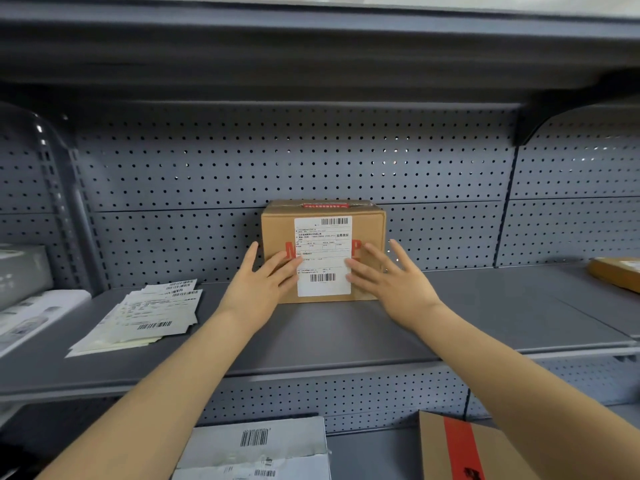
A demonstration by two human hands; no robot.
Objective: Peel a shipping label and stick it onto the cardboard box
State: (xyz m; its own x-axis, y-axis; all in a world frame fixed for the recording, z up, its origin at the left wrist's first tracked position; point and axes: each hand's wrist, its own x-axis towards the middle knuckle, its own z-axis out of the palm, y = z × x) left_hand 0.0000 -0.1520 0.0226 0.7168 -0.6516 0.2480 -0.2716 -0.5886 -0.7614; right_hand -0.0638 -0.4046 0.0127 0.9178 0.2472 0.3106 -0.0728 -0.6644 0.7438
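A small brown cardboard box (pixel 370 223) with red print stands upright on the grey shelf (pixel 311 334), against the pegboard back. A white shipping label (pixel 323 254) with barcodes lies flat on the box's front face. My left hand (pixel 263 285) is spread flat, its fingertips touching the label's left edge. My right hand (pixel 388 275) is spread flat too, its fingertips at the label's right edge. Neither hand holds anything.
A stack of label sheets (pixel 145 317) lies on the shelf at the left. Pale packages (pixel 24 271) sit at the far left, another brown box (pixel 616 271) at the far right. Below are a white labelled parcel (pixel 263 448) and a red-taped carton (pixel 460 448).
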